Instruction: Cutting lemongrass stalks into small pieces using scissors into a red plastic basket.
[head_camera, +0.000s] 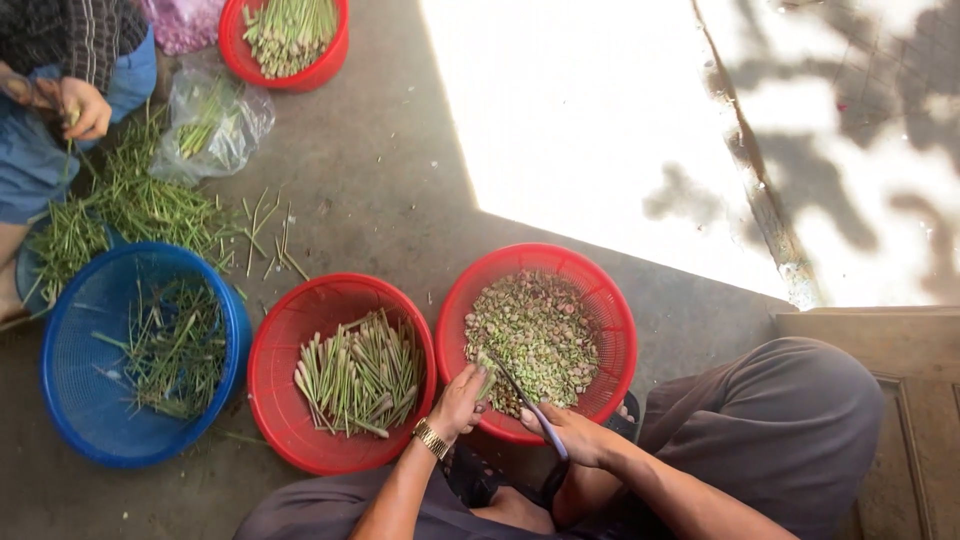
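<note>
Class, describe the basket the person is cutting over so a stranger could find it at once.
Start at the sunlit floor patch. Just below its corner sits a red basket, under the right hand holding the knife. Only it holds small chopped pieces, not long stalks.

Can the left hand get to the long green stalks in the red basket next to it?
Probably yes. The left hand hovers by the rim of the red basket, the cut stalks lie uncovered, and nothing stands between; it already pinches a stalk, though.
</note>
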